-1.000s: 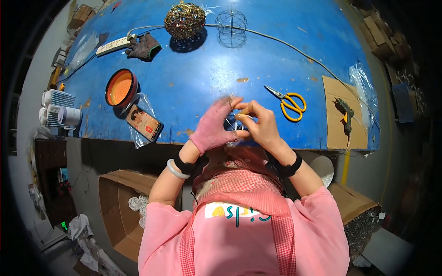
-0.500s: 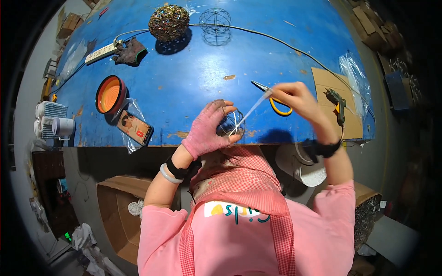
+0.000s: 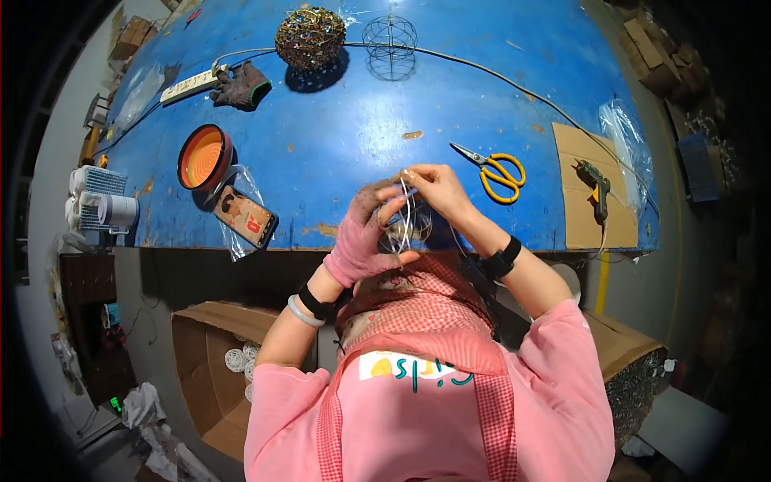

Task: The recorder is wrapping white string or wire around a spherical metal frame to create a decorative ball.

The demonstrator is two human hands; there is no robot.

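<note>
At the table's near edge, my left hand (image 3: 359, 239), in a pink glove with bare fingertips, curls around a small round wire frame (image 3: 421, 228). White strand (image 3: 407, 210) crosses the frame from top to bottom. My right hand (image 3: 436, 191), bare, has its fingertips pinched on the strand at the top of the frame, close to my left fingers. Part of the frame is hidden behind my fingers. Yellow-handled scissors (image 3: 503, 178) lie to the right of my right hand, with nothing touching them.
On the blue table (image 3: 337, 145) sit a red-and-black bowl (image 3: 226, 153), a phone (image 3: 246, 218), a dark glove (image 3: 241, 87), a power strip (image 3: 186, 87), a beaded ball (image 3: 310, 38) and a bare wire sphere (image 3: 390, 48). A glue gun (image 3: 596, 191) rests on cardboard (image 3: 574, 153). A cable crosses the back.
My right hand has come left and down from near the scissors to the wire frame, bringing the strand with it. The scissors now show whole. My left hand still holds the frame.
</note>
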